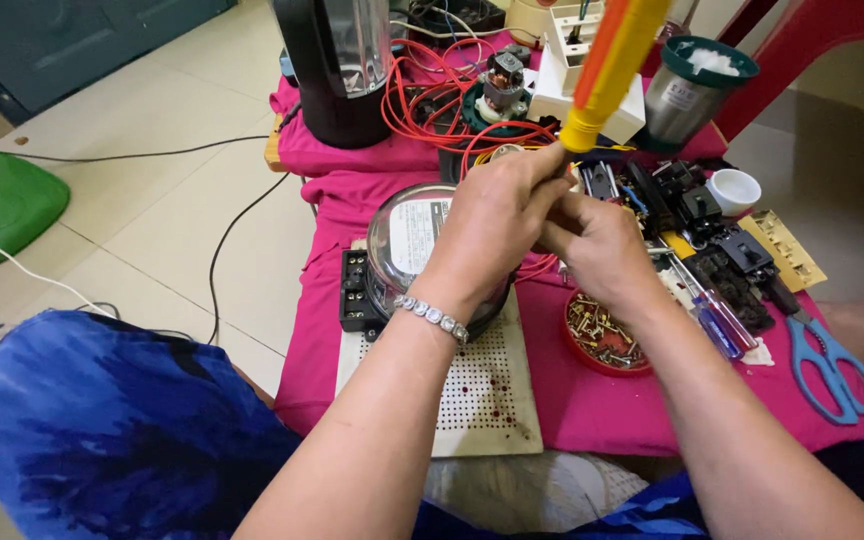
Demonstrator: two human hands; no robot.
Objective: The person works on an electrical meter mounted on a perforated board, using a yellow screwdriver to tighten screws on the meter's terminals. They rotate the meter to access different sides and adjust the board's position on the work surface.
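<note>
While our left hand [497, 215] curled its fingers round the lower end of the yellow screwdriver [607, 70], our right hand [597, 245] pressed against it with fingers bunched together; what they pinched we could not tell. The screwdriver stood upright above the domed meter [407, 240] on the perforated board [482, 400]. A red dish of screws [602, 335] lay just beside our right wrist, blue scissors [832, 365] farther right.

The person is wearing blue clothing with darker blue patches. The left wrist is carrying a silver stone-set bracelet [434, 317]. Both forearms are showing bare, unsleeved.
</note>
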